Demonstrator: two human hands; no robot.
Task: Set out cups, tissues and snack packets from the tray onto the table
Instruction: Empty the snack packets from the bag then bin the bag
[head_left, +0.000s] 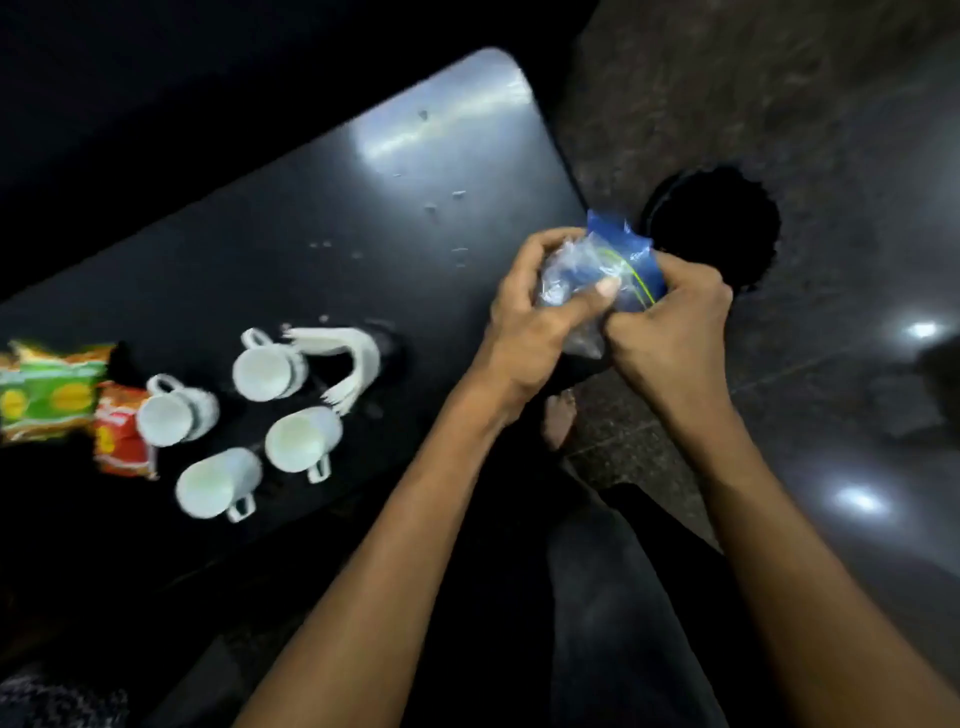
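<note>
Both hands hold a crumpled clear and blue plastic packet (621, 260) just past the right edge of the dark table (322, 218). My left hand (535, 322) grips its left side with the thumb across the front. My right hand (670, 332) clutches its right side. Several white cups (267, 369) lie on their sides on the table at the left. A bunch of white plastic forks (348, 358) lies beside them. Green and orange snack packets (47, 395) and a red one (119, 436) lie at the far left.
A round black bin (722, 223) stands on the stone floor (831, 130) right behind the packet. Small crumbs dot the table's middle. My dark trouser leg and a bare foot (558, 415) show below the hands, by the table's edge.
</note>
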